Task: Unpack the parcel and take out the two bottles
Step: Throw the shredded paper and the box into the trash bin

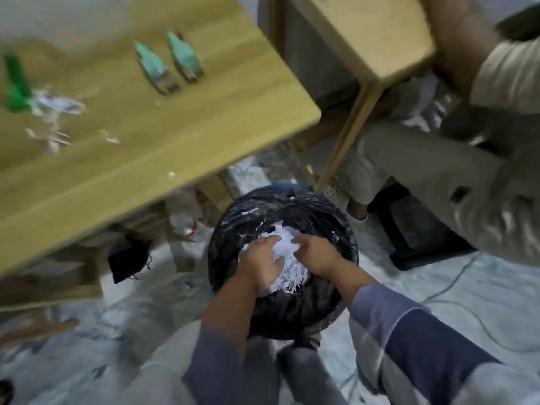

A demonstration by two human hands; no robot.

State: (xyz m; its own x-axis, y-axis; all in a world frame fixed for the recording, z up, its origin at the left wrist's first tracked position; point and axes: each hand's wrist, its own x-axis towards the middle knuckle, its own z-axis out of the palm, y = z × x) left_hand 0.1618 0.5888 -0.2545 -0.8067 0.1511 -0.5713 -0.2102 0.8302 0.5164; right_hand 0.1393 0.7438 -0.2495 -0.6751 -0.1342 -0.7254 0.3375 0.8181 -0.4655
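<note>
Two pale green bottles [153,67] [184,55] lie side by side on the wooden table [204,118] at the upper left. Down on the floor stands a bin lined with a black bag [295,211]. Inside it is a wad of white shredded paper [285,249]. My left hand [263,263] and my right hand [317,255] both press on the paper inside the bin, fingers curled into it. The view is blurred by motion.
A green object [16,83] and torn white scraps [55,109] lie at the table's left end. A seated person's leg [423,182] is at the right beside a second wooden table [374,33]. A clear plastic bottle [187,225] and a dark pouch [128,258] lie under the table. A cable [455,282] runs across the floor.
</note>
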